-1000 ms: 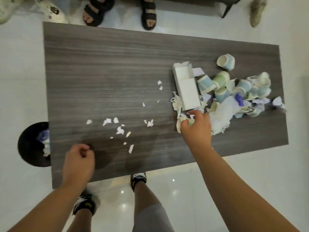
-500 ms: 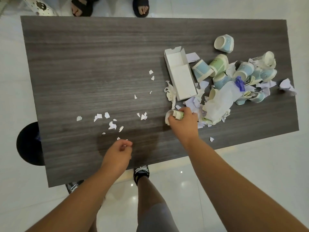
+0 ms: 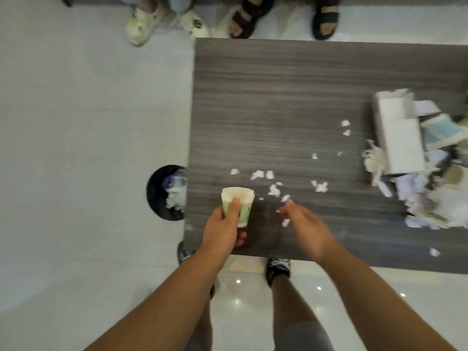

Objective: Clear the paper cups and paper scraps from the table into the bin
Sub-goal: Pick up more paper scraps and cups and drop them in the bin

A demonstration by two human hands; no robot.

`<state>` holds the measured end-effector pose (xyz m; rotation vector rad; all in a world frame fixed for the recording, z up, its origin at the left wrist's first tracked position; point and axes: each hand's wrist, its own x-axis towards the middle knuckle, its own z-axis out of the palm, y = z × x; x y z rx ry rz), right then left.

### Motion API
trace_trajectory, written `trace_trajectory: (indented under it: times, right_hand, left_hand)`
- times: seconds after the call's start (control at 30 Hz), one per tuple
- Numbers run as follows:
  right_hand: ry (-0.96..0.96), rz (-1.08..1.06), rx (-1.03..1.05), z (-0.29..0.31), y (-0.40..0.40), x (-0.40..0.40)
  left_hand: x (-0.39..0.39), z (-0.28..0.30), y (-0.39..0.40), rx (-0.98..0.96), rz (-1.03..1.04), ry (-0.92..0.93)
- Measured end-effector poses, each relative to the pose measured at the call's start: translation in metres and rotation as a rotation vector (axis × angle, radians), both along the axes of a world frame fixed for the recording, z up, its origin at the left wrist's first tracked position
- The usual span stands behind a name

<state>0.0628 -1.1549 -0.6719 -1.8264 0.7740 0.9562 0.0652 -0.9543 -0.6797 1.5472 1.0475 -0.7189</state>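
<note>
My left hand point(image 3: 224, 230) grips a green and white paper cup point(image 3: 238, 207) above the near left corner of the grey wooden table point(image 3: 291, 102). My right hand point(image 3: 304, 228) hovers beside it with loose, relaxed fingers, its fingertips next to small white paper scraps point(image 3: 274, 190). A black bin point(image 3: 158, 193) stands on the floor by the table's left edge, with cups and paper inside. At the right edge of the view lies a blurred heap of cups and paper point(image 3: 435, 196) beside an open white box point(image 3: 400, 134).
Feet in light shoes point(image 3: 141, 26) and black sandals point(image 3: 250, 16) stand past the table's far edge. My own shoe point(image 3: 277, 268) is under the near edge. A lone scrap point(image 3: 434, 252) lies near the front right. White tiled floor surrounds the table.
The paper cup has passed from my right hand to my left. My view has swung left toward the bin. My right hand has let go and moved left over the scraps.
</note>
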Motion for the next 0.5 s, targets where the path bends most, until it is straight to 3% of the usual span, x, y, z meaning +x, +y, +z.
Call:
trace_trajectory:
  times: [0.17, 0.23, 0.33, 0.4, 0.5]
  right_hand:
    - [-0.007, 0.190, -0.225, -0.009, -0.003, 0.015]
    - [0.001, 0.192, -0.268, -0.011, -0.009, 0.019]
    - [-0.002, 0.216, -0.315, -0.012, -0.022, 0.020]
    - [0.001, 0.224, -0.346, -0.012, -0.034, 0.021]
    - [-0.090, 0.193, -0.459, -0.007, -0.068, 0.036]
  left_hand:
    - [-0.008, -0.020, 0.123, 0.303, 0.186, 0.063]
    - [-0.003, -0.028, 0.157, 0.259, 0.267, 0.129]
    - [0.013, -0.034, 0.186, 0.009, 0.401, 0.157]
    - [0.018, -0.040, 0.190, -0.018, 0.332, 0.161]
    - [0.019, -0.047, 0.169, 0.145, 0.095, 0.099]
